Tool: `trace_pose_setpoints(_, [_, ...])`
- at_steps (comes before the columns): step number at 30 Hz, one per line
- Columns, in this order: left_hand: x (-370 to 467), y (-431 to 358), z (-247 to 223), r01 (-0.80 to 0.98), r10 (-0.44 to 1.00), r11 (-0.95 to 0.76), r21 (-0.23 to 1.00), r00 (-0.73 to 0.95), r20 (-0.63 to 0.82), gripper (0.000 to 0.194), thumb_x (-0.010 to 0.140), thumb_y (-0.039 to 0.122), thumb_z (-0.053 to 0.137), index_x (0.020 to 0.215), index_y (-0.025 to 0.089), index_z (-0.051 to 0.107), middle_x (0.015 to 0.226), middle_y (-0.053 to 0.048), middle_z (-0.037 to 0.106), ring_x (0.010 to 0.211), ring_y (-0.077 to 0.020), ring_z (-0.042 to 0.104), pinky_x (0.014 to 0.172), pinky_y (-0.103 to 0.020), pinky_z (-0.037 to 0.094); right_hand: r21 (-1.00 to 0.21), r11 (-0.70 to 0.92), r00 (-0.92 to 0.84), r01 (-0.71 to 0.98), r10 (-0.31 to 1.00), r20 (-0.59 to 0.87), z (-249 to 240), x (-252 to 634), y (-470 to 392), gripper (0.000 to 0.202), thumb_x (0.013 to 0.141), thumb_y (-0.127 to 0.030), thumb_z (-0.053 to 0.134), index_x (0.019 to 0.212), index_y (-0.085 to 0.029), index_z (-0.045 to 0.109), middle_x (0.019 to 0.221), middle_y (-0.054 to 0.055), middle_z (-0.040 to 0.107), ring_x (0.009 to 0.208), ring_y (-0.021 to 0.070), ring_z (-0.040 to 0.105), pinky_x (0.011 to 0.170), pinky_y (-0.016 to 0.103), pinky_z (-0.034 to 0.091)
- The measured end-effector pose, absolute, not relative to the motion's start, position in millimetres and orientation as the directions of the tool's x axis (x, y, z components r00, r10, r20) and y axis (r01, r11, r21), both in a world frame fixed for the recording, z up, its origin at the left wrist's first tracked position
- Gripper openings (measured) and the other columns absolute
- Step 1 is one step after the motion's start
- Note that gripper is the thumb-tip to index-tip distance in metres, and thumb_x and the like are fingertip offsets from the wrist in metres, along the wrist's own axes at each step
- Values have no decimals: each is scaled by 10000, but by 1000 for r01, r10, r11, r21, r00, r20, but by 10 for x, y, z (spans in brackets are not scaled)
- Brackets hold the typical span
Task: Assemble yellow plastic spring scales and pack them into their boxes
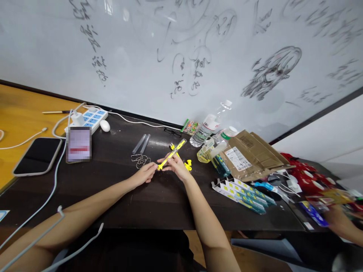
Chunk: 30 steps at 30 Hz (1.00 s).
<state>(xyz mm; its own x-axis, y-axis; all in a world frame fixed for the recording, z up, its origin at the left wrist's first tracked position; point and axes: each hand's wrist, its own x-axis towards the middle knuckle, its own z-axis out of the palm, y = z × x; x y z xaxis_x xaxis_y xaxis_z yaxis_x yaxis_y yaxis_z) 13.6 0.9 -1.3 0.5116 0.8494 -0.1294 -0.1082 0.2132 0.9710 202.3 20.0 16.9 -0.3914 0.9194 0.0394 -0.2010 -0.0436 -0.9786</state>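
My left hand (146, 173) has its fingers pinched at the lower end of a slim yellow stick (171, 154), which has a clear tube around its upper part. My right hand (176, 167) holds the same stick near its middle. The stick tilts up to the right. Just beyond my right hand lie yellow plastic pieces (188, 165) on the dark table. Two clear tubes (141, 144) lie to the left, with several bent metal wires (140, 160) below them, near my left hand.
Plastic bottles (204, 130), a flattened cardboard package (249, 155) and teal-and-white boxes (244, 194) are on the right. Phones (38, 156), a power strip (95, 118) and white cables lie left. Another person's hand (337, 219) is at far right. A whiteboard (127, 75) stands behind.
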Motion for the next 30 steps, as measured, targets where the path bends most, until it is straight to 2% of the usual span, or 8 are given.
trace_pose_setpoints(3, [138, 9, -26, -140, 864, 212, 967, 489, -119, 180, 819, 358, 504, 809, 199, 419, 543, 104, 281, 398, -43, 259, 371, -144, 255, -984, -19, -383, -179, 922, 51, 120, 1931, 182, 282, 770, -372, 666, 933, -192, 521, 885, 30, 659, 728, 121, 641, 593, 249, 582])
trace_pose_setpoints(6, [125, 20, -75, -115, 856, 113, 987, 516, -38, 160, 805, 324, 519, 858, 196, 439, 536, 102, 328, 419, -56, 314, 392, -159, 314, -983, -7, -345, -184, 937, 58, 83, 1900, 183, 273, 755, -359, 684, 907, -188, 534, 810, -2, 624, 671, 104, 623, 565, 234, 582])
trace_pose_setpoints(10, [94, 69, -149, -54, 829, 41, 998, 560, -4, 211, 821, 370, 496, 899, 175, 475, 489, 103, 352, 399, -71, 363, 396, -183, 338, -981, 4, -318, -192, 946, 66, 75, 1934, 195, 278, 776, -378, 668, 906, -192, 507, 792, -9, 630, 607, 95, 619, 530, 236, 577])
trace_pose_setpoints(14, [71, 119, -175, -11, 794, 9, 1000, 607, 0, 256, 841, 416, 490, 888, 164, 493, 497, 87, 442, 400, -67, 429, 422, -184, 347, -979, -35, -362, -199, 931, 40, 91, 1969, 193, 289, 815, -410, 626, 912, -207, 444, 821, 3, 657, 558, 95, 629, 502, 240, 567])
trace_pose_setpoints(17, [74, 133, -171, -30, 771, 61, 998, 637, -28, 296, 810, 457, 539, 838, 174, 453, 585, 60, 532, 445, -75, 498, 442, -193, 386, -977, -62, -397, -204, 917, 24, 97, 1977, 188, 306, 818, -411, 625, 932, -224, 412, 814, 3, 671, 599, 114, 653, 516, 244, 568])
trace_pose_setpoints(20, [84, 126, -155, -35, 752, 42, 999, 659, -9, 324, 816, 483, 532, 804, 172, 443, 564, 58, 533, 444, -73, 491, 459, -196, 389, -976, -49, -415, -210, 909, 44, 102, 1979, 185, 294, 824, -395, 624, 947, -227, 417, 828, 10, 680, 656, 128, 665, 542, 254, 575])
trace_pose_setpoints(25, [63, 77, -96, 12, 815, -128, 992, 572, 98, 321, 841, 478, 508, 775, 167, 459, 498, 89, 444, 403, -57, 398, 441, -183, 319, -975, -34, -423, -219, 904, 63, 127, 1976, 174, 252, 835, -370, 616, 941, -215, 447, 843, 25, 690, 658, 132, 660, 549, 264, 576])
trace_pose_setpoints(30, [18, 5, 17, 165, 879, -275, 947, 443, 178, 276, 866, 428, 487, 804, 161, 526, 568, 60, 486, 486, -76, 453, 517, -197, 358, -969, -43, -441, -244, 895, 72, 127, 1956, 154, 261, 813, -332, 645, 958, -209, 465, 931, 40, 688, 657, 128, 659, 553, 272, 584])
